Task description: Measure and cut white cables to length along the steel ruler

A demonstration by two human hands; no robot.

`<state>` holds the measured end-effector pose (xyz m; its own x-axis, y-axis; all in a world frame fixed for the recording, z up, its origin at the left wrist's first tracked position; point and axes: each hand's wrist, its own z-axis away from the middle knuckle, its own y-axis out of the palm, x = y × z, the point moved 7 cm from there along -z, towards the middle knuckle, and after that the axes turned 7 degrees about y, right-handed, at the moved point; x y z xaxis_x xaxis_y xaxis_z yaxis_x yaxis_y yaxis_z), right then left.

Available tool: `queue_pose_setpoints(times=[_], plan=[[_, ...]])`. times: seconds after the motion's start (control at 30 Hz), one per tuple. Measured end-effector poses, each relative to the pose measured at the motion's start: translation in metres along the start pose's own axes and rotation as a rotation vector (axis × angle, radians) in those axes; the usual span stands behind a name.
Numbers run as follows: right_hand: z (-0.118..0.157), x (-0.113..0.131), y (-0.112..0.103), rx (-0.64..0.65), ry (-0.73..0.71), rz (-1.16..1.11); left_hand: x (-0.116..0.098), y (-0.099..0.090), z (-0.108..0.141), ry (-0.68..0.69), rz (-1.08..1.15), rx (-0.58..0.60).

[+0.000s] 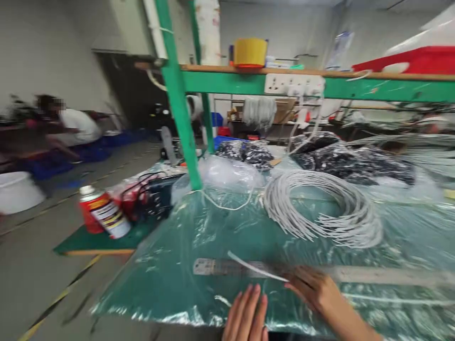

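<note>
Green workbench (167,279) was covered in clear plastic sheet (213,227). On it lay a metal ruler (220,267), coil of white wires (320,208), red spray can (103,212), black bagged bundles (355,158), a thin white strip (256,268).

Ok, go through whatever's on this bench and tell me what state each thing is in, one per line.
Left hand: flat, fingers together, holding nothing.
Right hand: pinching a white wire over the metal ruler.
Metal ruler: lying flat on the plastic sheet.
Wire bundle: coiled, loose.
Spray can: tilted, cap off.
Tape roll: on the shelf.
</note>
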<state>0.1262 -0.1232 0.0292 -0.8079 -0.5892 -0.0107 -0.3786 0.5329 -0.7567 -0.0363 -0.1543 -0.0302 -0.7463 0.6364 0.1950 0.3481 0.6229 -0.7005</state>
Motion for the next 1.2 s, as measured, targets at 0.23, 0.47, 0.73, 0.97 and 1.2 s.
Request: queue_pose_setpoints(times=[0.23, 0.47, 0.73, 0.97, 1.2], plan=[[-0.023, 0.034, 0.092, 0.336, 0.211, -0.566, 0.040, -0.004, 0.004, -0.053, -0.252, 0.187], [-0.007, -0.002, 0.097, 0.436, 0.230, -0.553, 0.053, 0.000, 0.022, -0.070, -0.301, 0.222], [-0.003, -0.004, 0.095, 0.492, 0.165, -0.555, 0.047, 0.004, 0.013, 0.028, -0.209, 0.318], [-0.004, -0.005, 0.096, 0.474, 0.220, -0.592, 0.052, 0.003, 0.019, 0.010, -0.218, 0.278], [0.002, -0.009, 0.099, 0.418, 0.259, -0.618, 0.055, 0.005, 0.021, 0.057, -0.166, 0.292]])
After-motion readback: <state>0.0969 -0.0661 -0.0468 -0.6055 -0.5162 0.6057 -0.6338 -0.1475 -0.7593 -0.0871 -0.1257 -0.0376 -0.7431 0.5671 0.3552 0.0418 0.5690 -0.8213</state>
